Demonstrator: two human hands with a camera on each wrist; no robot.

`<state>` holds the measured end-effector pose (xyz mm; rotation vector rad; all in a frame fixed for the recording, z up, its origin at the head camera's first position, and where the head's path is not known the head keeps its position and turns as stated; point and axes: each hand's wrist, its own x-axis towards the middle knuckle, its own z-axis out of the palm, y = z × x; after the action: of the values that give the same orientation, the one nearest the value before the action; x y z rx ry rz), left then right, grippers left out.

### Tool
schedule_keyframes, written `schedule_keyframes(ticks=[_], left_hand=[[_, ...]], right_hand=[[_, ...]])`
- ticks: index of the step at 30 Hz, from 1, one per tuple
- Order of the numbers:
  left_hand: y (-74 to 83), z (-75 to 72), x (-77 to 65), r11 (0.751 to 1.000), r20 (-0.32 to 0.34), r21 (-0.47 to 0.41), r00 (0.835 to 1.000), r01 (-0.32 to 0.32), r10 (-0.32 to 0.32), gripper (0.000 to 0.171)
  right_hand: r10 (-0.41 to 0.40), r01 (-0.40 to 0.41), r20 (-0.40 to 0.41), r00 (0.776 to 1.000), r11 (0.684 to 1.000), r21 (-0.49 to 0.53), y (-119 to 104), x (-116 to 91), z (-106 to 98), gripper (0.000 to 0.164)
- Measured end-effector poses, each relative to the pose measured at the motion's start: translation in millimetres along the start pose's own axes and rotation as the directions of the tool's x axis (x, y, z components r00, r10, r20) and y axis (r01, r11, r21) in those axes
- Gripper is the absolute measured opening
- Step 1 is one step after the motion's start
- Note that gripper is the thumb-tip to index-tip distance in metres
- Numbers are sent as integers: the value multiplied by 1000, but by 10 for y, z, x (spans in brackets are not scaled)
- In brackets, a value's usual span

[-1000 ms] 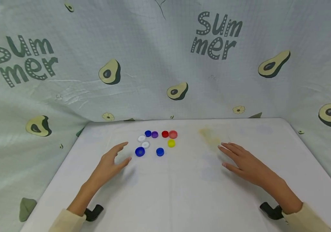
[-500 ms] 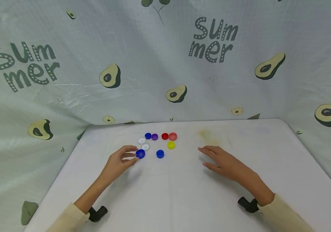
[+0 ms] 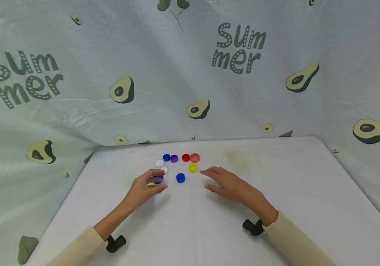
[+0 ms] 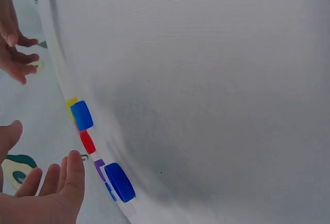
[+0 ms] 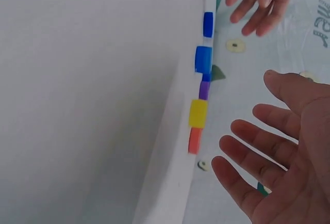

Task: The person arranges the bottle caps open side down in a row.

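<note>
My left hand [image 3: 145, 187] hovers over the table's left middle, thumb and fingers spread apart, overlapping a large blue bottle cap [image 3: 158, 180] in the head view. In the left wrist view that cap [image 4: 120, 182] stands apart from the fingertips. My right hand [image 3: 231, 184] is held above the table with fingers extended, its fingertips just right of a yellow cap [image 3: 193, 168]. Between both hands lies another blue cap [image 3: 180, 178]. Behind are two white caps [image 3: 159, 163], a small blue cap [image 3: 166, 157], a purple cap [image 3: 174, 158], a red cap [image 3: 185, 157] and a pinkish-red cap [image 3: 194, 157].
A white cloth covers the table [image 3: 190, 229], with a yellowish stain [image 3: 237, 159] at the back right. Behind it hangs a curtain [image 3: 163, 66] printed with avocados and lettering. Black camera mounts [image 3: 115, 244] sit at both wrists.
My right hand has moved left across the table to near the yellow cap. My left hand has moved slightly right, over the large blue cap. The caps stay where they were.
</note>
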<state>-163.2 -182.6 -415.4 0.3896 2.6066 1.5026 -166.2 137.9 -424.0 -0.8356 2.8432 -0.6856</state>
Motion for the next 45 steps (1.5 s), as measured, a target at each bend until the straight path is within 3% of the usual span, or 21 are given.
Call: schedule_keyframes(ticks=[9, 14, 21, 27, 35, 40, 45], left_hand=[[-37, 111, 113, 999, 11, 39, 1000, 28, -28, 54], [-38, 119, 149, 997, 15, 62, 999, 40, -41, 53], [-31, 159, 233, 999, 52, 37, 998, -22, 20, 48], [-30, 226, 338, 1000, 73, 18, 997, -12, 11, 43], [-20, 305, 451, 999, 94, 46, 996, -16, 12, 37], [-55, 355, 518, 994, 83, 106, 996, -38, 29, 33], [-66, 391, 575, 986, 69, 158, 997, -44, 33, 24]], right_hand=[[-15, 11, 33, 999, 994, 109, -136, 306, 139, 53], [3, 2, -23, 1000, 969, 247, -181, 449, 218, 48], [49, -15, -93, 994, 940, 340, -216, 589, 251, 41], [54, -4, -135, 989, 938, 346, -161, 724, 340, 36], [114, -56, -155, 981, 939, 338, -195, 833, 419, 25], [165, -105, -150, 975, 933, 345, -243, 859, 431, 22], [152, -97, -158, 976, 945, 313, -253, 875, 449, 19]])
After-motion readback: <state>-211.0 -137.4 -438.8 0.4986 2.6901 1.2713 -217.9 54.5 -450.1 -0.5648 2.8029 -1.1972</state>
